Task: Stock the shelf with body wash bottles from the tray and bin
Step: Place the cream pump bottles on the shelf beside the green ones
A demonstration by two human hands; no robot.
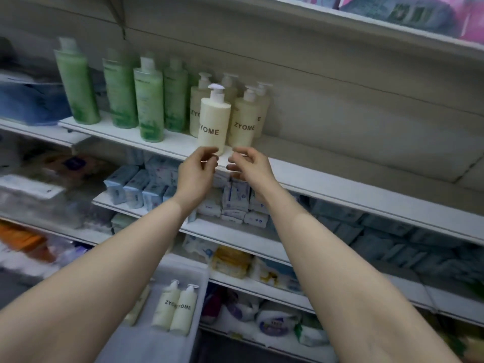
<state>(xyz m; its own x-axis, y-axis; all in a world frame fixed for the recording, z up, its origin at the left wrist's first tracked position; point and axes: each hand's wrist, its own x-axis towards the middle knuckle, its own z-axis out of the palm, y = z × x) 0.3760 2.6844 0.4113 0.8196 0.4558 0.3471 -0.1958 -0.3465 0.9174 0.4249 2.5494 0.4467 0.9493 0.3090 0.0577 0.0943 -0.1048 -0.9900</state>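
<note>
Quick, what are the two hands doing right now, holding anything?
Left hand: fingers loosely curled just below the front ZYOME bottle, holding nothing.
Right hand: open, fingers relaxed, holding nothing.

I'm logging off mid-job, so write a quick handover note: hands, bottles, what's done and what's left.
Left hand and right hand: both hold nothing, fingers loosely curled, just below the front ZYOME bottle.
That bottle stands upright at the shelf's front edge, with more ZYOME bottles behind and beside it, right of the green bottles.
Done: several cream bottles shelved.
Left: at least two ZYOME bottles in the tray below; open shelf space lies to the right.
</note>
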